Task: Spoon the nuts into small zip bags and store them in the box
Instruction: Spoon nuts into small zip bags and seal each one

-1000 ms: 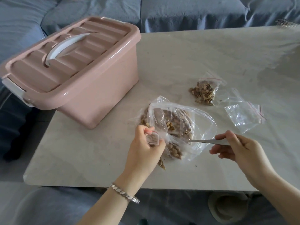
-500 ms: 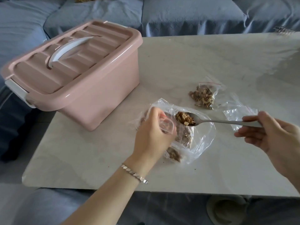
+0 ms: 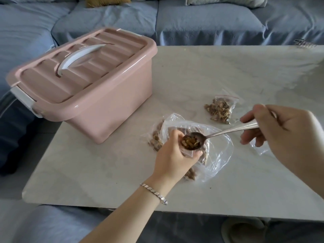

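Note:
My left hand (image 3: 172, 156) grips a small clear zip bag (image 3: 188, 152), held upright with its mouth open over the big clear bag of nuts (image 3: 217, 155). My right hand (image 3: 280, 132) holds a metal spoon (image 3: 226, 131) by the handle; its bowl, full of nut pieces (image 3: 191, 143), sits at the small bag's mouth. A filled small zip bag (image 3: 220, 110) lies on the table behind. The pink box (image 3: 98, 95) with a white handle stands at the left, its lid on.
The pale marble table (image 3: 210, 67) carries everything. An empty clear zip bag (image 3: 262, 149) lies partly under my right hand. A blue sofa (image 3: 192, 20) runs behind the table and along the left. A round pale object (image 3: 243, 230) sits on the floor below the front edge.
My right hand lifted the spoon out of the big bag loaded with nuts and brought it left to the small bag. My left hand raised the small bag's mouth to meet it.

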Action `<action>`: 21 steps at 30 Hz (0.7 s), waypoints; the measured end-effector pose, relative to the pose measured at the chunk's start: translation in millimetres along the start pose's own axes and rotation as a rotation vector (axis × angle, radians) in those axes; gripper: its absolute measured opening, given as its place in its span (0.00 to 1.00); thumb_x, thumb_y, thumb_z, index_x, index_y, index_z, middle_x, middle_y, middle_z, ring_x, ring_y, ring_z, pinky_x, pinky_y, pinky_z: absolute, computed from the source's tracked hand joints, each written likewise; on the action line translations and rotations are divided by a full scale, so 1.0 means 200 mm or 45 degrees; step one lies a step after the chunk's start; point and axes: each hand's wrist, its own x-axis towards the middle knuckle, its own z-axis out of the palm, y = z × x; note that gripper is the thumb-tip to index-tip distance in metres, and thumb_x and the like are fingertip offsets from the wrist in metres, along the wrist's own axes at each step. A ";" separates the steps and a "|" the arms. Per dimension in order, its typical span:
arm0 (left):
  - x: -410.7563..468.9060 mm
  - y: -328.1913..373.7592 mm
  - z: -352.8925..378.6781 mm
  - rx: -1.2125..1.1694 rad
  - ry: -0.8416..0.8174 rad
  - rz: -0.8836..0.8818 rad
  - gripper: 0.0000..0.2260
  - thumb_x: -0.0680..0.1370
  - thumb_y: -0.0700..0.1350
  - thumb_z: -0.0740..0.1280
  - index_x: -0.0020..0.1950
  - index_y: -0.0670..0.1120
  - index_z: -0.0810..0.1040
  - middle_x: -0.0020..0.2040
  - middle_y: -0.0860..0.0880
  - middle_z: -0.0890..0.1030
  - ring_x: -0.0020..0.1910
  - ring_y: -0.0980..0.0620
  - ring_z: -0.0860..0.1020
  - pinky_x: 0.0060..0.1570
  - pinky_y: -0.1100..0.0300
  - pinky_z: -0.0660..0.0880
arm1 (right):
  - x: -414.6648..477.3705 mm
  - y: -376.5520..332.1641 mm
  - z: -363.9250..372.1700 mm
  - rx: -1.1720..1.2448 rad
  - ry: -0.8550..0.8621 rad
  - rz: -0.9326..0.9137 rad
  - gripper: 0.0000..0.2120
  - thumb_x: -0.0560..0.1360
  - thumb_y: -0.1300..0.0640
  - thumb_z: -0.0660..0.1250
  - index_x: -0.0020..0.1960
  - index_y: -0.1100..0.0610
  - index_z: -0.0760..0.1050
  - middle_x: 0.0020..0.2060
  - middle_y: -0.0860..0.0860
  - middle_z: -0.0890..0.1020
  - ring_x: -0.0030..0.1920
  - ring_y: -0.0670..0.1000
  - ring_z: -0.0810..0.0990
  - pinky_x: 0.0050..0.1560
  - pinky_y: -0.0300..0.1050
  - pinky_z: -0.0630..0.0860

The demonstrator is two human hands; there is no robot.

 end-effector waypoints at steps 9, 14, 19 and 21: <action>0.00 -0.01 0.00 -0.160 0.049 -0.108 0.19 0.69 0.51 0.74 0.49 0.50 0.66 0.39 0.59 0.76 0.39 0.68 0.75 0.37 0.75 0.69 | -0.09 -0.08 0.01 -0.318 -0.026 -0.450 0.12 0.77 0.47 0.54 0.42 0.44 0.75 0.31 0.45 0.80 0.32 0.42 0.78 0.31 0.33 0.71; -0.01 0.00 -0.01 -0.183 0.076 -0.058 0.17 0.69 0.48 0.74 0.47 0.50 0.67 0.38 0.59 0.76 0.39 0.61 0.77 0.40 0.68 0.72 | -0.11 -0.02 0.02 -0.153 -0.003 -0.369 0.16 0.78 0.40 0.52 0.42 0.42 0.76 0.30 0.42 0.81 0.33 0.40 0.79 0.35 0.29 0.72; -0.03 -0.01 -0.09 -0.205 0.233 -0.027 0.16 0.70 0.47 0.73 0.47 0.50 0.67 0.36 0.56 0.77 0.41 0.59 0.77 0.45 0.61 0.75 | -0.10 0.15 -0.03 0.201 0.220 0.045 0.21 0.74 0.33 0.54 0.40 0.46 0.77 0.32 0.46 0.83 0.30 0.52 0.80 0.36 0.45 0.76; -0.04 -0.01 -0.12 -0.246 0.236 -0.055 0.15 0.70 0.47 0.73 0.48 0.50 0.67 0.39 0.57 0.78 0.41 0.60 0.77 0.45 0.61 0.76 | -0.13 0.25 0.01 0.280 0.268 0.199 0.16 0.78 0.45 0.56 0.40 0.50 0.77 0.30 0.49 0.83 0.30 0.52 0.81 0.32 0.38 0.77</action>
